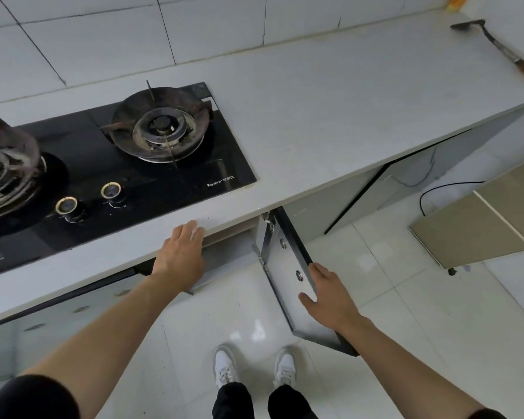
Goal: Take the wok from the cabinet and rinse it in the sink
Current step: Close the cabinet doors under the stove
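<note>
A cabinet door [288, 276] under the counter stands swung out toward me, hinged at its far end. My right hand [330, 294] grips the door's outer edge, thumb on the inner face and fingers over the rim. My left hand [182, 252] rests flat with spread fingers on the front edge of the white countertop [330, 116], just left of the cabinet opening [227, 255]. The inside of the cabinet is hidden below the counter. No wok and no sink are in view.
A black two-burner gas hob [127, 164] sits in the counter at left. A spatula with a wooden handle [502, 49] lies at the far right of the counter. Another door [478, 219] stands out at right. My white shoes [254, 367] are on the tiled floor.
</note>
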